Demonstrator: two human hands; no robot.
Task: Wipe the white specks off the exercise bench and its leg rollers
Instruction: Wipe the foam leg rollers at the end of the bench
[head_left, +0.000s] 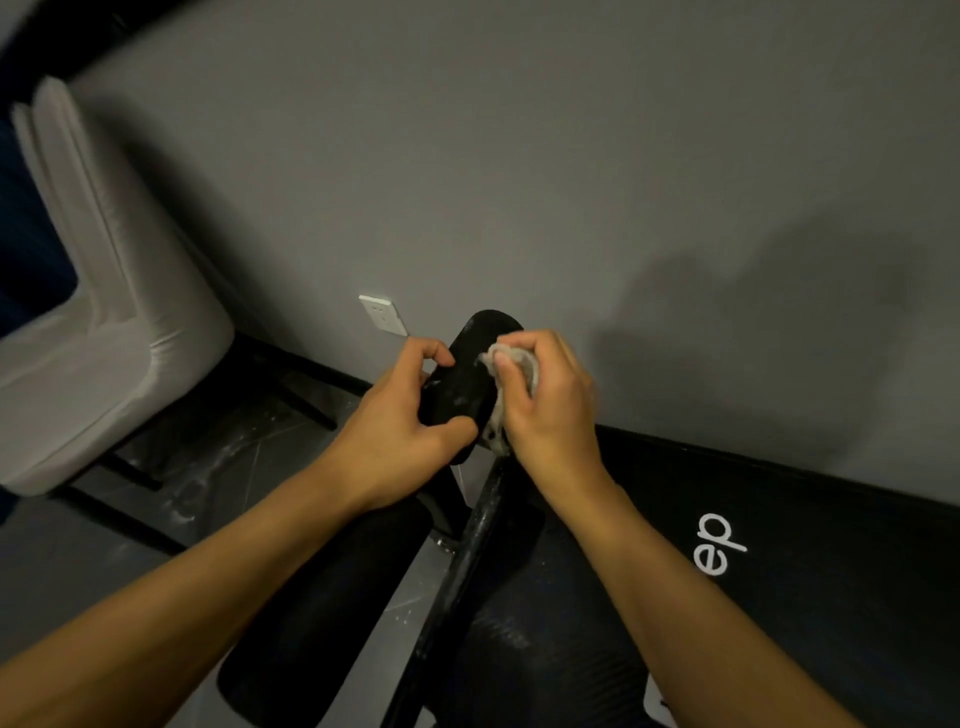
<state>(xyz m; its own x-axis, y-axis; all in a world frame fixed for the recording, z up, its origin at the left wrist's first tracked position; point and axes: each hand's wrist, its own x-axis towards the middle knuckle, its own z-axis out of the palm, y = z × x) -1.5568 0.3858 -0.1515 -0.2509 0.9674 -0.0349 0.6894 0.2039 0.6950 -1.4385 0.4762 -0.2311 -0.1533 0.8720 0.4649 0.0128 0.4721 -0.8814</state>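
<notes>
A black foam upper leg roller (470, 371) stands out toward the grey wall, with a few pale specks on its near side. My left hand (400, 426) grips it from the left, fingers curled round it. My right hand (545, 400) holds a crumpled grey-white cloth (511, 387) pressed against the roller's right side. Below lie a lower left roller (322, 618), the bench's black metal post (467, 561) and a lower right roller (540, 613). The black bench pad (831, 571) with white lettering stretches to the right.
A white upholstered chair (88, 332) on black legs stands at the left. A white wall socket (383, 314) sits low on the grey wall (571, 156) just behind the roller. The dark floor (228, 457) under the chair shows whitish smears.
</notes>
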